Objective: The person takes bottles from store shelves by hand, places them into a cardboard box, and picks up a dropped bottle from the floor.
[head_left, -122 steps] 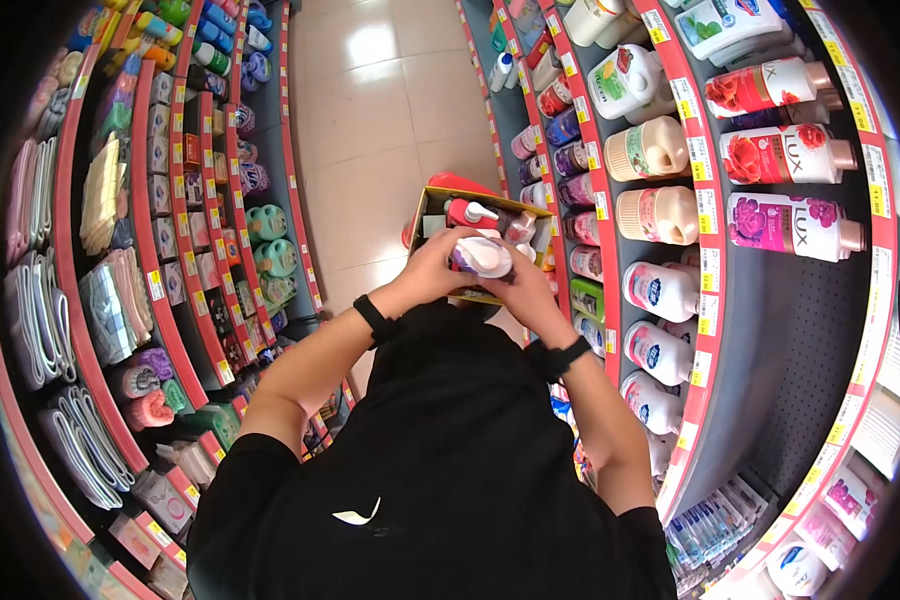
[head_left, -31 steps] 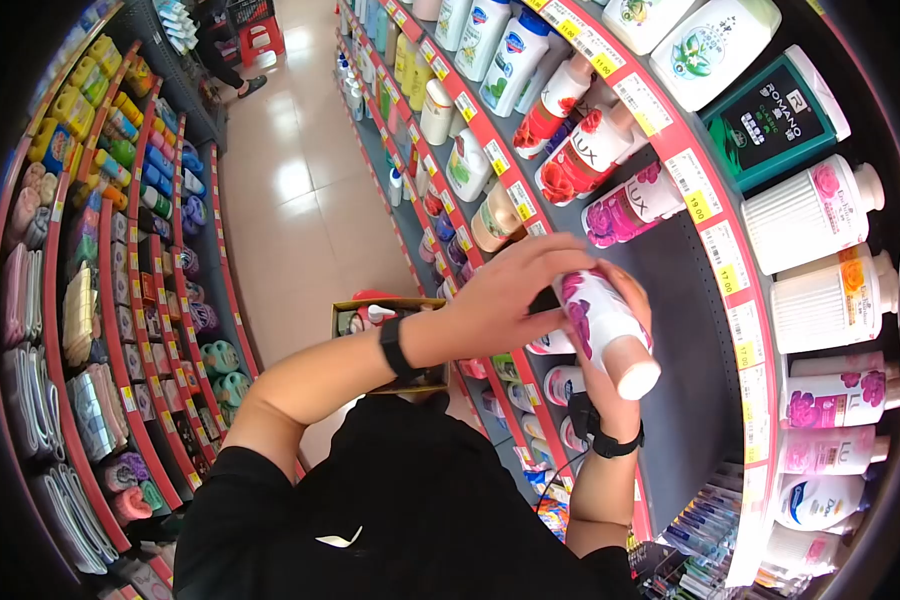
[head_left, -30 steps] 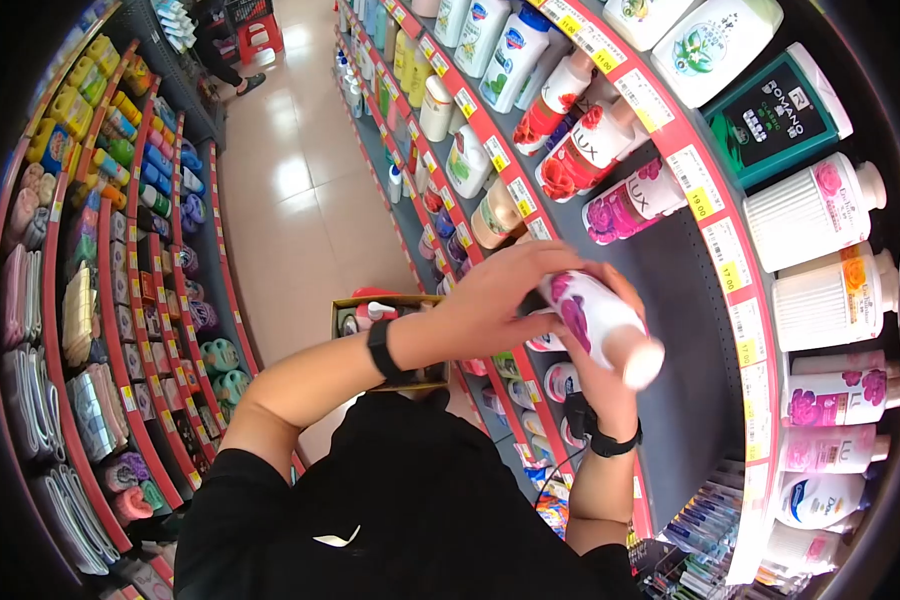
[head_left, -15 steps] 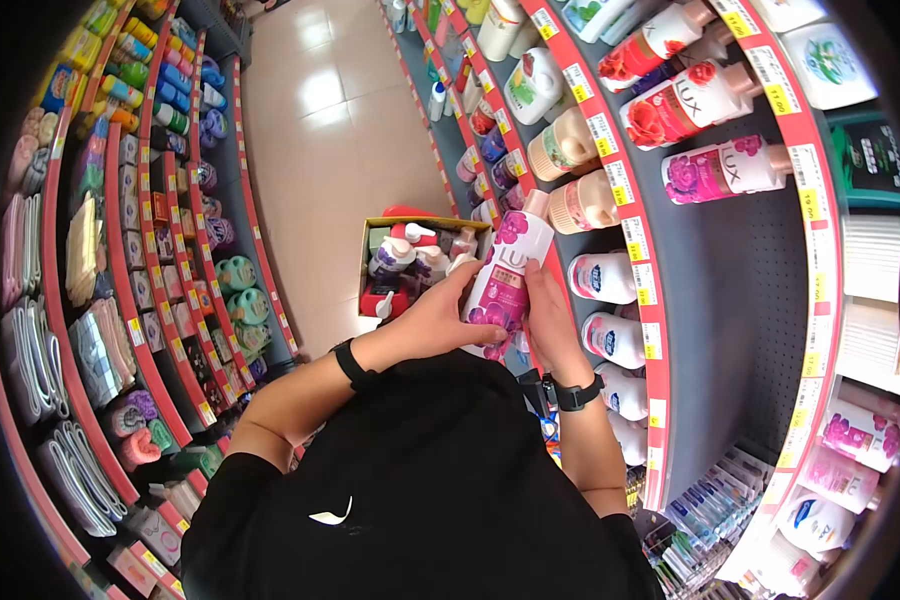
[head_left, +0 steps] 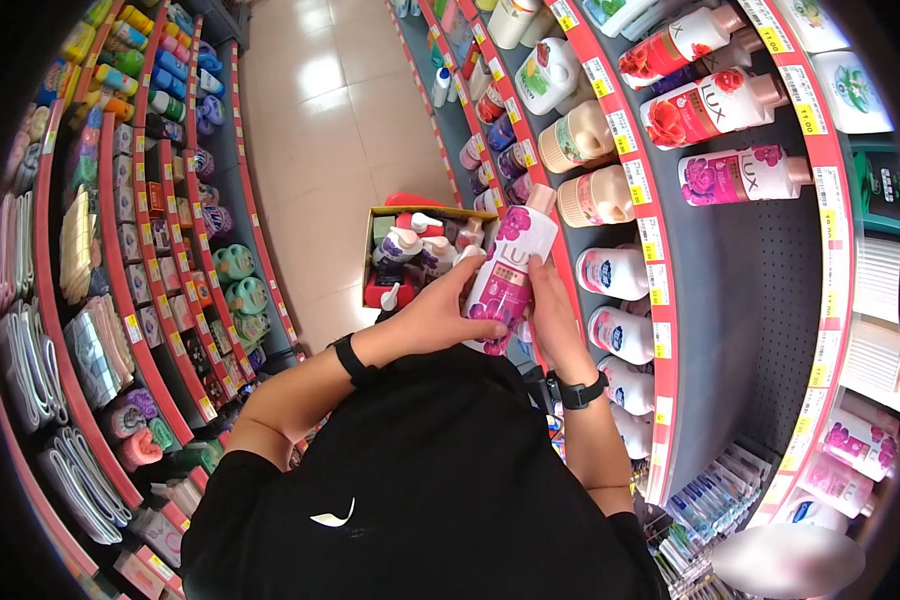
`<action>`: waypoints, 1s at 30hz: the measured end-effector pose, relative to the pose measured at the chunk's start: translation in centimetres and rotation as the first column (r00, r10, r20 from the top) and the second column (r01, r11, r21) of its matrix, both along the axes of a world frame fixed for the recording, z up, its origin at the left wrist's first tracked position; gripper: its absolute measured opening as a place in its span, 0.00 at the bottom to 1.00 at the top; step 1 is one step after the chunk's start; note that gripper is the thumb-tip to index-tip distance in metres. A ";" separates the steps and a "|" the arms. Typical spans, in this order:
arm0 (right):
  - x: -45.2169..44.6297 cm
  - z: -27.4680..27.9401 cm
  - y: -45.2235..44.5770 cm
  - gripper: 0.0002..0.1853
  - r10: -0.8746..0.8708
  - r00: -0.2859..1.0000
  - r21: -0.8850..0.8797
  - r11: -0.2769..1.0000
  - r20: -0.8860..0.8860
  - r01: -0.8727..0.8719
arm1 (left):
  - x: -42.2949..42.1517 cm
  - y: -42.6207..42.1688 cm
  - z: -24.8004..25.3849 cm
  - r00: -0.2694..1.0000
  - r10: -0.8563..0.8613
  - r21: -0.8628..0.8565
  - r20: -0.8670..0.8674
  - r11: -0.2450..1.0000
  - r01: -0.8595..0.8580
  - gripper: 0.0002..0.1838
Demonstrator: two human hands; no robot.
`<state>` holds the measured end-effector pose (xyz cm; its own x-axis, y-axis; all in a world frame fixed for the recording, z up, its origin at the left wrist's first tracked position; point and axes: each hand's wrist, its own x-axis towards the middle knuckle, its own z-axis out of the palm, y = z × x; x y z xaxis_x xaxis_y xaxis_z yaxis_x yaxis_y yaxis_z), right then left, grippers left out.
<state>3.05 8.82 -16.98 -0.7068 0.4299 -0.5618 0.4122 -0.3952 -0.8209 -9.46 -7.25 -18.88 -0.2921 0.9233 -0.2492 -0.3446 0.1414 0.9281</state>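
In front of my chest I hold a pink and white LUX bottle point(head_left: 511, 265), tilted, its pale pink cap pointing up and to the right. My left hand point(head_left: 450, 305) grips its left side, the thumb lying across the lower label. On the right side my right hand point(head_left: 553, 315) is closed against the bottle, fingers up along its edge. Just beyond my left hand stands an open box point(head_left: 371, 255) with several pump bottles in it. A similar pink LUX bottle point(head_left: 735, 176) stands on the right shelf beside red-flowered LUX bottles point(head_left: 710, 108).
Right of me runs a grey shelf point(head_left: 715, 330) edged with red price strips, bearing white bottles point(head_left: 618, 333) and beige-capped jugs point(head_left: 592, 197). Folded towels point(head_left: 35, 360) and packaged goods fill the left shelves. A tiled aisle floor point(head_left: 315, 150) stretches ahead between them.
The view has shifted slightly, so the shelf goods on the right sit a little further right and lower. Both hands keep their hold on the bottle, with little visible change.
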 end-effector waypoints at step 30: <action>1.1 -4.9 -0.8 0.23 0.214 0.965 0.118 0.965 0.149 -0.233 | -0.2 -1.2 -7.9 0.948 -0.021 -0.058 -0.317 0.998 0.003 0.34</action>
